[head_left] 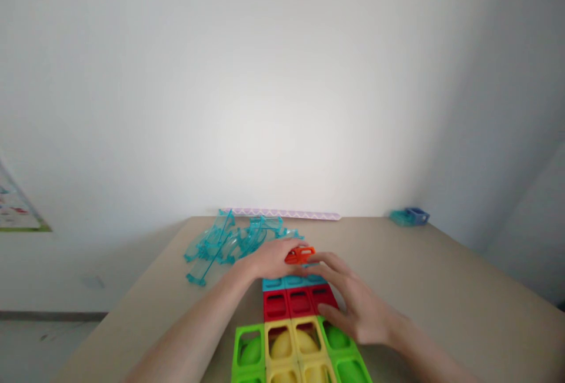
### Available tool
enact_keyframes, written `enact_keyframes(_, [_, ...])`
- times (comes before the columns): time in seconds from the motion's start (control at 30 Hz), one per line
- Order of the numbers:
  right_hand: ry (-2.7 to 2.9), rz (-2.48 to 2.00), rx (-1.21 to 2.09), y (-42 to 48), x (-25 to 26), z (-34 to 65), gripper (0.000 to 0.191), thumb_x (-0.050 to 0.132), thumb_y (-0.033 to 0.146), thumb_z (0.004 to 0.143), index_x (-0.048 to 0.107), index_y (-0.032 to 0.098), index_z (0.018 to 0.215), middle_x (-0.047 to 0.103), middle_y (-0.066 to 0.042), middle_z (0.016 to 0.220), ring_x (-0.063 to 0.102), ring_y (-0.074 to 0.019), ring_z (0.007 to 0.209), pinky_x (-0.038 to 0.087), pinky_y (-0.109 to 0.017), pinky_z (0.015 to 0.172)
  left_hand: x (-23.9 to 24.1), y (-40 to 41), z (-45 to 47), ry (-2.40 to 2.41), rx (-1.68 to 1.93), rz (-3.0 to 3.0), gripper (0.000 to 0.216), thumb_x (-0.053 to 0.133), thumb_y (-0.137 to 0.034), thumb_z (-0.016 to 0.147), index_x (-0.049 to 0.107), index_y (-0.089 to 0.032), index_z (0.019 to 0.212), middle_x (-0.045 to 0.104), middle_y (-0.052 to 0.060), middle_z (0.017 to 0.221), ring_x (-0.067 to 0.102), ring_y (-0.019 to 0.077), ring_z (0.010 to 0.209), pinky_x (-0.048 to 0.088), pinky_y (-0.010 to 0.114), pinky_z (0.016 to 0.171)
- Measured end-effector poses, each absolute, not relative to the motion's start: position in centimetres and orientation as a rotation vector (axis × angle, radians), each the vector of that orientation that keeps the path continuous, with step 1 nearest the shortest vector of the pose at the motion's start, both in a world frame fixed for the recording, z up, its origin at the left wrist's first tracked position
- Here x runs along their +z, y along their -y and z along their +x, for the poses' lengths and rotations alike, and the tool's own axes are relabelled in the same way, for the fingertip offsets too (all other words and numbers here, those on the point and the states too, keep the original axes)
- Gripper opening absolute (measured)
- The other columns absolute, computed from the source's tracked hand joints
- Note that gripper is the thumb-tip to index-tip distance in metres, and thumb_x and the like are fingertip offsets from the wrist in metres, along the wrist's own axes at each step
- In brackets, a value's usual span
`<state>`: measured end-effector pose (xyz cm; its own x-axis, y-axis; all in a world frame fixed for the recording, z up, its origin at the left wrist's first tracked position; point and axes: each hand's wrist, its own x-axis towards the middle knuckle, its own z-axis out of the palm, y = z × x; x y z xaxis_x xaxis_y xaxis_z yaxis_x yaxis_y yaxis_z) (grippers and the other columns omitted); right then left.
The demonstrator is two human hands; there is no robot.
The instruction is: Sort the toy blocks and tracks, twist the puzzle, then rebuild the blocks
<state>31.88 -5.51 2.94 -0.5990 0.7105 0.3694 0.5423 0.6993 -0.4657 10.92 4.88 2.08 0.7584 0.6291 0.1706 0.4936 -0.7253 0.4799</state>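
Observation:
A flat grid of plastic blocks lies on the tan table (441,289): a blue row (291,282) at the far end, then a red row (298,302), then yellow blocks (293,342) flanked by green ones (248,349). At the far end of the grid both hands meet on a small orange piece (301,253). My left hand (271,258) is closed on it from the left. My right hand (353,300) lies over the red and green blocks, its fingertips touching the orange piece from the right.
A heap of clear turquoise plastic pieces (225,242) lies left of the hands. A pale purple patterned strip (286,213) runs along the table's far edge by the white wall. Small blue and teal pieces (410,216) sit at the far right corner.

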Motion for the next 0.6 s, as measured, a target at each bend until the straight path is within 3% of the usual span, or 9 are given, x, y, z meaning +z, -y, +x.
enact_keyframes(0.1, [2.443, -0.979, 0.489, 4.8, 2.7, 33.3, 0.07, 0.067, 0.027, 0.074, 0.039, 0.022, 0.138, 0.034, -0.014, 0.145, 0.031, -0.0309, 0.134, 0.028, -0.049, 0.109, 2.9, -4.4, 10.8, -0.96, 0.344, 2.518, 0.088, 0.063, -0.065, 0.067, 0.04, -0.017, 0.137, 0.047, 0.016, 0.139, 0.046, 0.0323, 0.124, 0.036, 0.04, 0.102])
enact_keyframes(0.2, [2.48, -0.955, 0.576, 4.4, 2.6, 33.9, 0.081, 0.073, 0.038, 0.069, 0.038, 0.018, 0.139, 0.031, -0.017, 0.147, 0.026, -0.0338, 0.137, 0.024, -0.052, 0.11, 3.8, -3.2, 11.0, -0.986, 0.162, 2.556, 0.108, 0.068, -0.069, 0.056, 0.03, -0.017, 0.142, 0.031, 0.019, 0.149, 0.03, 0.0372, 0.135, 0.027, 0.046, 0.108])
enact_keyframes(0.37, [2.445, -0.999, 0.644, 4.4, 2.8, 33.5, 0.076, 0.075, 0.033, 0.065, 0.045, 0.017, 0.133, 0.035, -0.015, 0.143, 0.035, -0.0319, 0.132, 0.028, -0.046, 0.109, 4.0, -1.1, 12.4, -1.064, -0.18, 2.601, 0.142, 0.072, -0.073, 0.036, 0.01, -0.009, 0.147, 0.003, 0.025, 0.154, 0.003, 0.0442, 0.14, 0.012, 0.058, 0.11])
enact_keyframes(0.6, [2.408, -0.99, 0.611, 4.3, 2.9, 33.0, 0.069, 0.077, 0.029, 0.057, 0.052, 0.017, 0.12, 0.047, -0.01, 0.125, 0.046, -0.0277, 0.119, 0.035, -0.039, 0.104, 3.5, -1.3, 12.6, -1.01, -0.144, 2.608, 0.143, 0.073, -0.07, 0.036, 0.009, -0.008, 0.147, 0.002, 0.026, 0.154, 0.001, 0.0447, 0.139, 0.011, 0.058, 0.11])
